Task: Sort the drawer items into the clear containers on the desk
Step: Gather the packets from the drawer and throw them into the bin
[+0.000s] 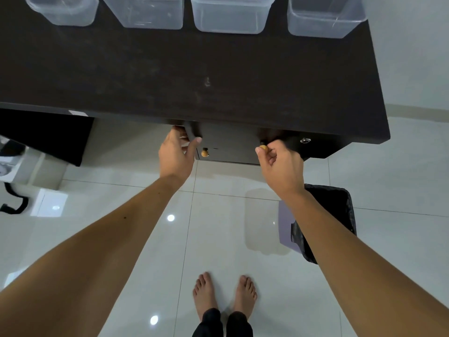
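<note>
A dark drawer front [230,147] sits just under the front edge of the dark desk [194,76], and its inside is hidden. My left hand [176,154] grips the drawer's left end, thumb on its face, beside a small wooden knob [204,152]. My right hand [279,161] pinches the other wooden knob [263,148] at the right. Several empty clear containers stand in a row along the desk's far edge, among them one at the left [63,10], one in the middle [230,15] and one at the right [323,20].
A bin with a black liner [340,215] stands on the glossy tiled floor right of my right forearm. My bare feet [224,293] are below. A keyhole [305,140] sits right of the drawer. A dark panel and a cable lie at the left.
</note>
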